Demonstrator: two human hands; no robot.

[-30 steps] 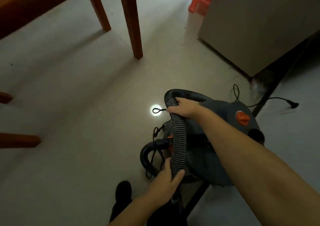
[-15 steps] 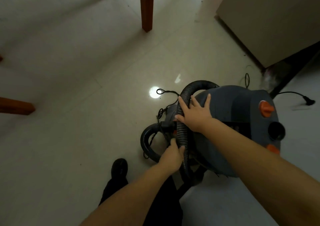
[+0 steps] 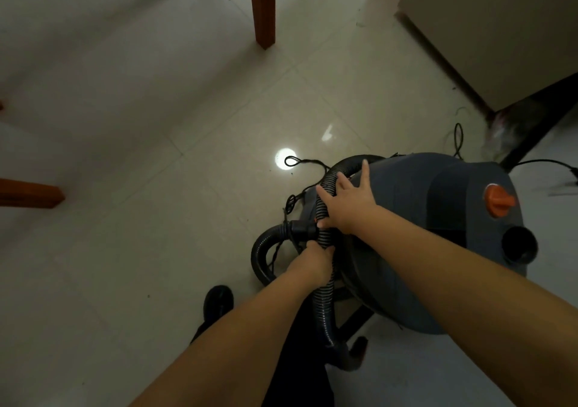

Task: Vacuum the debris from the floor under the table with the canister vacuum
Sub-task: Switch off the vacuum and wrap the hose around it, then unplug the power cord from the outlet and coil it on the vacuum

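Observation:
A dark grey canister vacuum (image 3: pixel 438 238) with an orange knob (image 3: pixel 497 201) stands on the tiled floor at the right. Its black ribbed hose (image 3: pixel 325 306) loops over the canister's left side. My right hand (image 3: pixel 347 203) lies on the hose and the canister top with fingers spread and straight. My left hand (image 3: pixel 314 259) grips the hose lower down, beside the black connector (image 3: pixel 301 229). A wooden table leg (image 3: pixel 262 6) stands on the floor farther ahead.
A thin black cord (image 3: pixel 300 164) trails on the floor by the vacuum; another cable (image 3: pixel 544 164) runs right. A beige cabinet (image 3: pixel 500 31) stands at the upper right. Wooden furniture feet (image 3: pixel 29 192) show at the left. My dark shoe (image 3: pixel 219 303) is below.
The view has dropped closer to the vacuum. My right hand went from gripping the hose's top loop to lying flat on it. My left hand stays on the hose.

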